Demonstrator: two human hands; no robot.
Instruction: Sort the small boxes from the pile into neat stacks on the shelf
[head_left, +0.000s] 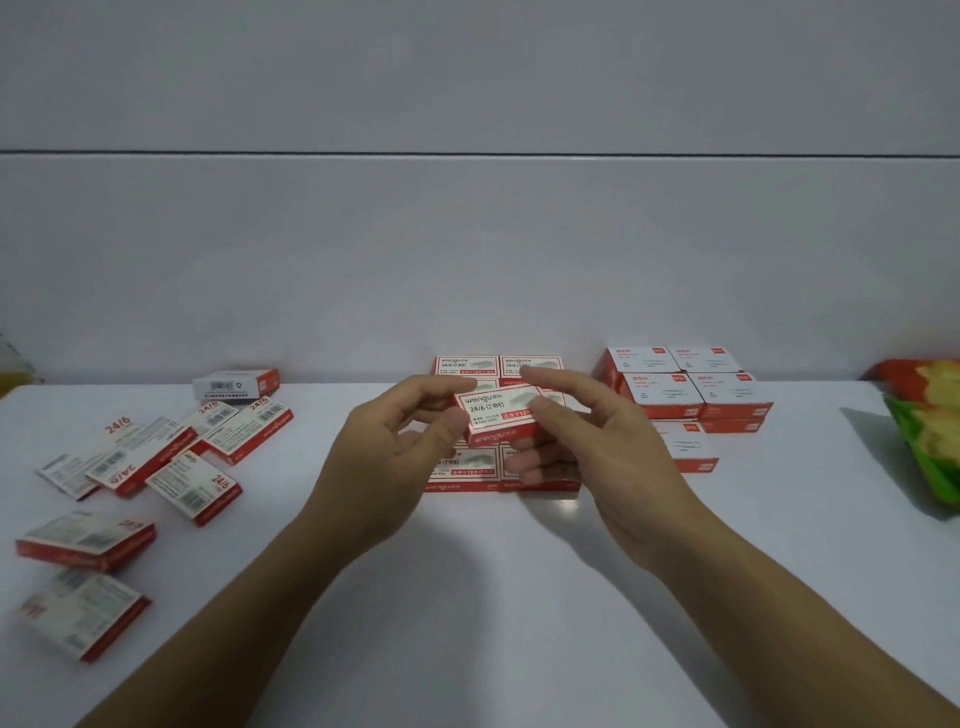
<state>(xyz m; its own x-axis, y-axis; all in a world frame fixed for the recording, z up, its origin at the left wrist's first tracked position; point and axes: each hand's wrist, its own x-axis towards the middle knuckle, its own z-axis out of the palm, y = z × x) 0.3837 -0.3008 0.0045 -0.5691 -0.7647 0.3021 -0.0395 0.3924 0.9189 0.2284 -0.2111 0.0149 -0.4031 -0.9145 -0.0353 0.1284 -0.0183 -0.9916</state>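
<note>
Staple box (498, 415), red and white and printed "24/6", is held in the air between both hands, label up and slightly tilted, just above the middle of a flat block of matching staple boxes (464, 365) laid edge to edge on the white shelf (493, 597). The left hand (400, 447) pinches the box's left end between thumb and curled fingers, and the right hand (587, 441) grips its right end, thumb on top and fingers underneath. The held box is closed, as are all the boxes in the block, so what is inside them cannot be seen. To the left lies the loose pile (171, 457) of the same boxes, scattered at odd angles, mostly barcode side up, some overlapping. One squarer box (236, 384) sits apart from them against the wall (467, 234). To the right of the block stand paper-clip boxes (696, 389), white-topped with red sides, stacked two high in a tidy group. A single such box (685, 447) lies just in front of them, partly hidden behind the right hand. At the far right edge a green container (924, 457) holds yellow and red items, too blurred to name.
</note>
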